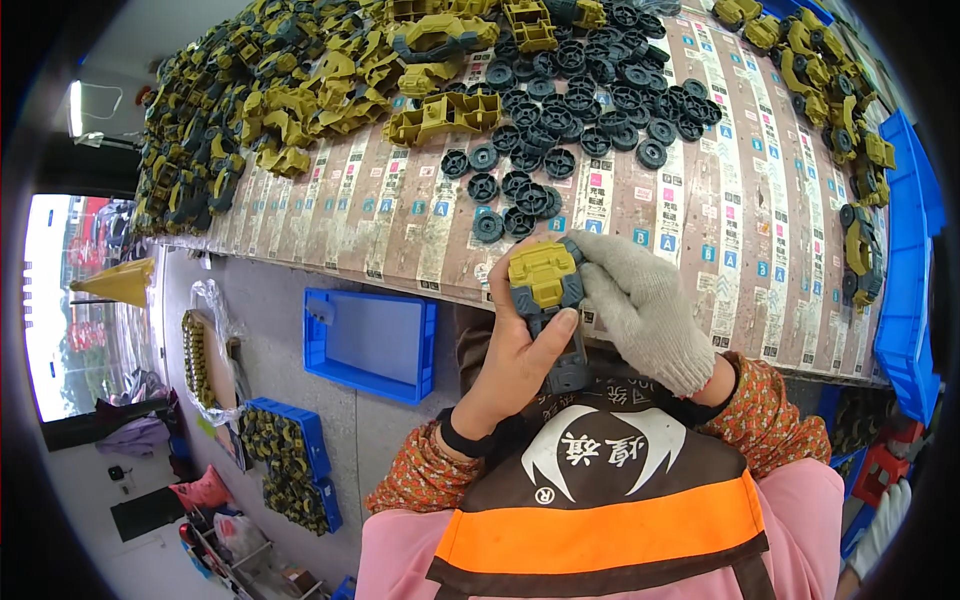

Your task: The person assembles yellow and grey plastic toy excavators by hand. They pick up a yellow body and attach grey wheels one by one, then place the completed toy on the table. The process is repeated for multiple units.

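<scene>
A small toy vehicle [541, 274] with a mustard-yellow top and dark grey parts is held up before my apron, near the table's front edge. My left hand [508, 362], bare, is wrapped round it, the thumb lying across its dark lower part. My right hand [645, 315] wears a pale knitted glove. Its bent fingers press against the toy's right side and far corner, and the fingertips are partly hidden. Just beyond the toy, loose black wheels [518, 222] lie on the table.
The table [420, 245] bears heaped yellow body shells [330, 95], black wheels [600, 60] and yellow-and-grey toys [860, 240]. Blue bins [910, 250] line its right side. Left, on the floor, are a blue tray [370, 385] and filled crates [285, 450]. Another person's gloved hand [885, 525] shows lower right.
</scene>
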The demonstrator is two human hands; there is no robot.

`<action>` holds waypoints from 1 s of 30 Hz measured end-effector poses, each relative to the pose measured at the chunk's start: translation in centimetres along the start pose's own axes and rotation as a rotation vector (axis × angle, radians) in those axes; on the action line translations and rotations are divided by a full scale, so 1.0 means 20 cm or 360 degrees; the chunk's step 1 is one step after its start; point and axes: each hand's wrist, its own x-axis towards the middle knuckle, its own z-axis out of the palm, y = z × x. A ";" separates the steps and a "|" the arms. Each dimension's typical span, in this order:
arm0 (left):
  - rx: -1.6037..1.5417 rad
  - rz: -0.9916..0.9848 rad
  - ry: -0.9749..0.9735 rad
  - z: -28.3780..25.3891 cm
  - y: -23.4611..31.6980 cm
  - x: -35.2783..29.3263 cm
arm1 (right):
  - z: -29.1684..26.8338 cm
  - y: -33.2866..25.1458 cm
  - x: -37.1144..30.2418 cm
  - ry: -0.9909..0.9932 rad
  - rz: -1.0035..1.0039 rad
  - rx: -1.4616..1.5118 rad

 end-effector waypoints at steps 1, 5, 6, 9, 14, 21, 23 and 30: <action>0.0095 0.0021 -0.0008 -0.01 0.00 0.00 | 0.00 -0.02 -0.02 -0.0050 0.0027 -0.0044; 0.0239 0.0042 -0.0064 -0.04 -0.01 -0.03 | 0.00 -0.08 -0.06 -0.0138 0.0014 -0.0168; 0.0219 0.0034 -0.0084 -0.05 -0.01 -0.04 | 0.00 -0.10 -0.05 -0.0145 -0.0006 -0.0169; 0.0238 0.0109 -0.0082 -0.04 0.01 -0.08 | 0.01 -0.12 -0.06 -0.0168 -0.0049 -0.0167; -0.0137 -0.0227 0.0056 -0.11 0.01 -0.13 | 0.00 -0.11 0.05 -0.0393 0.0011 -0.0195; -0.0758 -0.0327 0.0534 -0.30 0.05 -0.15 | 0.01 0.06 0.22 -0.0200 -0.0050 -0.0662; -0.0740 -0.0347 0.0564 -0.31 0.03 -0.15 | 0.07 0.07 0.19 -0.0330 -0.0250 -0.0789; -0.0721 -0.0423 0.0512 -0.28 0.01 -0.16 | 0.08 0.02 0.16 -0.0430 -0.0078 -0.0873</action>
